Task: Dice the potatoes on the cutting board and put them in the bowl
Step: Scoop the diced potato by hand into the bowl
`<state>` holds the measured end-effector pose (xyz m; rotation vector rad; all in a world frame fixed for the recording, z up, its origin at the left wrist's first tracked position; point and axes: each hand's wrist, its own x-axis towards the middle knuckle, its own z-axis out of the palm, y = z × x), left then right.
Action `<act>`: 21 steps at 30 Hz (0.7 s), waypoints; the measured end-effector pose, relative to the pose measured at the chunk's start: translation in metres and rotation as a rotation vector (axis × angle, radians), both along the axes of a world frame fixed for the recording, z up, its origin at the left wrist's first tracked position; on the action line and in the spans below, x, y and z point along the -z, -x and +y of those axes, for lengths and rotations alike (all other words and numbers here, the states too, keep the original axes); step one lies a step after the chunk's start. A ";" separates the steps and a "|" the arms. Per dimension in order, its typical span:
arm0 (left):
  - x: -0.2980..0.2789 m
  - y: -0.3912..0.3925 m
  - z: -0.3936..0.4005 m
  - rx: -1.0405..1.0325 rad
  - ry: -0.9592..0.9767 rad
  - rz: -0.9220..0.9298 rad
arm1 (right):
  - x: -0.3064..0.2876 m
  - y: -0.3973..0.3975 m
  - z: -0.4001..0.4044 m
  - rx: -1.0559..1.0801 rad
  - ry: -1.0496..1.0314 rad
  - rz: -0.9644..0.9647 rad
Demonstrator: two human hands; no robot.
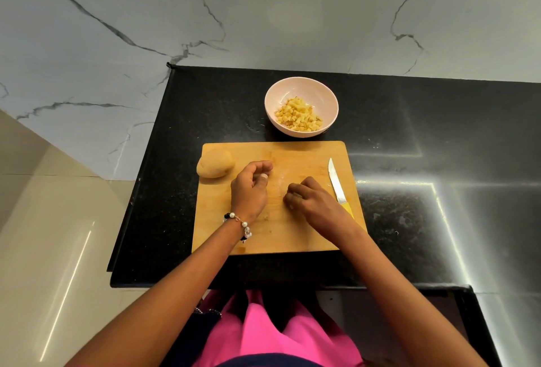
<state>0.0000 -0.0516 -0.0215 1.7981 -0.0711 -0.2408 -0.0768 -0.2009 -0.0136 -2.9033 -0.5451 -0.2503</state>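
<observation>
Black speckled tabletop. Tan wooden cutting board with faint grain. Pale pink bowl holding light yellow potato dice. Whole potato, beige-tan. Knife with silver blade and yellow handle. Bracelet of white, black and clear beads. Bright pink garment. Wall of grey-white marble with dark veins.
</observation>
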 end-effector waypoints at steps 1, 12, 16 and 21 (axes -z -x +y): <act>0.000 0.000 0.000 -0.001 -0.003 0.004 | -0.001 -0.002 0.001 0.001 0.011 -0.003; -0.005 -0.012 -0.006 -0.069 0.030 0.101 | -0.024 -0.028 -0.015 0.397 -0.672 0.349; -0.017 -0.017 -0.011 -0.106 0.105 0.133 | -0.054 -0.051 -0.025 0.521 -1.253 0.389; -0.031 -0.028 -0.018 -0.118 0.112 0.120 | -0.081 -0.118 -0.041 0.662 -1.093 0.226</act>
